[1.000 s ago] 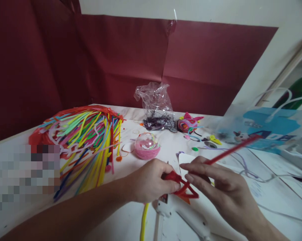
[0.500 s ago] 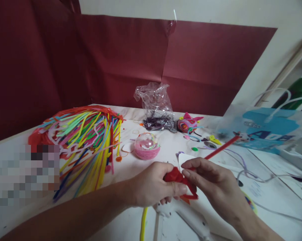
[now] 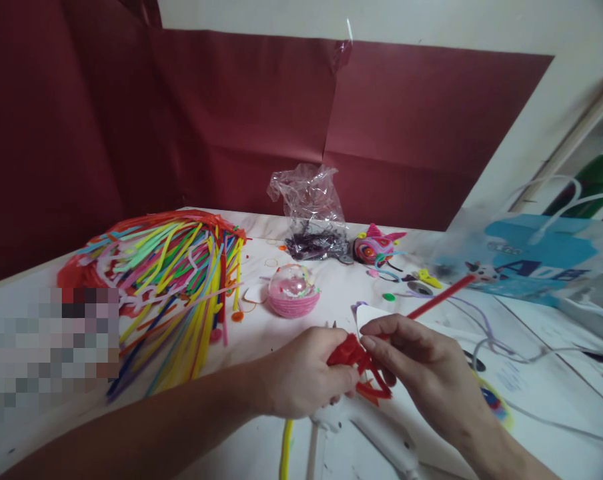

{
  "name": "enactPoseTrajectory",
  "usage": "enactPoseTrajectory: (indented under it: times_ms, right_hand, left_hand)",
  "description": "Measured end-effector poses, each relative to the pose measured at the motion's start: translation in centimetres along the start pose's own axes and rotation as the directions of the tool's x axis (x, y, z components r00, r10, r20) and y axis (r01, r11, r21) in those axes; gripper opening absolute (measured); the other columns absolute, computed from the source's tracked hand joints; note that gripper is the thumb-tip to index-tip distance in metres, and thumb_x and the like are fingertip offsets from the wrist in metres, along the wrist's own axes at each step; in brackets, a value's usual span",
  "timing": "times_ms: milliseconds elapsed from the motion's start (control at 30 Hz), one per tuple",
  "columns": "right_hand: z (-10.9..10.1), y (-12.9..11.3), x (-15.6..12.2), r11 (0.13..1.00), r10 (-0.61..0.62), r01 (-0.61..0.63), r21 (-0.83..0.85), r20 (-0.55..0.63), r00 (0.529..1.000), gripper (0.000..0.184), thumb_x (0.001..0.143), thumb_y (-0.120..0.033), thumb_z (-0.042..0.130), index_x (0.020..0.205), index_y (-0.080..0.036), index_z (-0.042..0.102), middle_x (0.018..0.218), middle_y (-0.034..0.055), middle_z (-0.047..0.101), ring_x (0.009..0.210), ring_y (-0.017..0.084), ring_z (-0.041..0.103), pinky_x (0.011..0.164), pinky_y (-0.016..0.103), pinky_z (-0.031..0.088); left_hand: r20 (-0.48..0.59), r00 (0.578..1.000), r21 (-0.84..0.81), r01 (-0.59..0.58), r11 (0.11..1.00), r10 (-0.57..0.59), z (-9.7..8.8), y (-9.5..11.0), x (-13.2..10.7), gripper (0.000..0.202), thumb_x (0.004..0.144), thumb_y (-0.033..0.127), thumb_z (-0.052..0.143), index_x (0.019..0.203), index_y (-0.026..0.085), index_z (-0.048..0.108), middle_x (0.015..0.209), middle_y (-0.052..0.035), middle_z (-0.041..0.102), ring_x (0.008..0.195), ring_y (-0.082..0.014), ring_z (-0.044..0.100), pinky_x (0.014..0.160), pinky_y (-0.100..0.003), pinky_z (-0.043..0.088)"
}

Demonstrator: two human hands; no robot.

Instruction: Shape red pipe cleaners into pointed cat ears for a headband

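Note:
My left hand point(image 3: 309, 373) is closed around a bunched red fuzzy piece point(image 3: 345, 351), with bent red loops showing at its right side. In a pinch between thumb and fingers, my right hand point(image 3: 416, 363) grips a red pipe cleaner point(image 3: 441, 297), whose free end points up to the right. Both hands are close together, low over the table. Under them lies a white glue gun point(image 3: 381, 440), partly covered by my left hand. A yellow pipe cleaner point(image 3: 286, 450) runs below my left wrist. Some orange shows beneath the red loops; its kind is hidden.
Many coloured pipe cleaners point(image 3: 181, 267) spill from a red bag at left. A pink-wrapped clear ball point(image 3: 293, 292) sits mid-table. Behind are a clear plastic bag point(image 3: 311, 213) and a pink decorated ball point(image 3: 376, 245). Cables point(image 3: 481, 333) and a blue-white bag point(image 3: 536, 253) occupy the right.
My left thumb has drawn back slightly to the left, showing more of the red loops. My right hand keeps its pinch and has barely shifted.

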State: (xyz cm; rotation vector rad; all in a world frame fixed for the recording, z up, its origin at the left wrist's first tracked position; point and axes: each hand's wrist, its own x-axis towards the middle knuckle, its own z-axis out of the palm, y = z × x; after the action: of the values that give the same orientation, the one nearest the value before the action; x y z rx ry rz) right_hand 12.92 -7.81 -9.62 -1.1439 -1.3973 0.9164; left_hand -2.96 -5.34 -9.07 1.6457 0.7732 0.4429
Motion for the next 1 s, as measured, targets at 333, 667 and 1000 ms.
enactPoseTrajectory:
  times_ms: [333,667,1000]
  right_hand:
    - [-1.0,0.8,0.3,0.993,-0.06,0.059,0.101,0.012,0.998,0.032,0.068,-0.031,0.071,0.098,-0.024,0.06,0.062,-0.0034,0.057,0.049,0.011,0.047,0.043,0.02,0.041]
    - [-1.1,0.5,0.9,0.975,0.125,-0.178,0.132,0.331,0.935,0.019,0.075,-0.032,0.065,0.066,-0.014,0.066,0.058,0.0011,0.062,0.051,0.011,0.049,0.05,0.022,0.039]
    - [-0.6,1.4,0.4,0.933,0.182,-0.248,0.261,0.252,0.951,0.027,0.07,-0.032,0.069,0.055,-0.013,0.058,0.043,-0.0037,0.051,0.039,0.006,0.037,0.04,0.019,0.026]
  left_hand:
    - [-0.202,0.979,-0.382,-0.095,0.919,0.017,-0.3,-0.3,0.6,0.044,0.075,0.02,0.05,0.117,0.013,0.039,0.061,0.0038,0.047,0.046,-0.0052,0.038,0.044,-0.018,0.03]
    - [-0.084,0.994,-0.353,-0.092,0.931,0.066,0.0,-0.9,0.3,0.064,0.077,0.022,0.049,0.135,0.019,0.022,0.064,0.0032,0.045,0.048,-0.0057,0.037,0.047,-0.02,0.032]
    - [-0.064,0.986,-0.124,-0.164,0.979,0.157,0.2,-0.4,-0.2,0.065,0.073,0.02,0.059,0.131,0.021,0.03,0.082,-0.0007,0.054,0.063,-0.0084,0.046,0.055,-0.021,0.036]
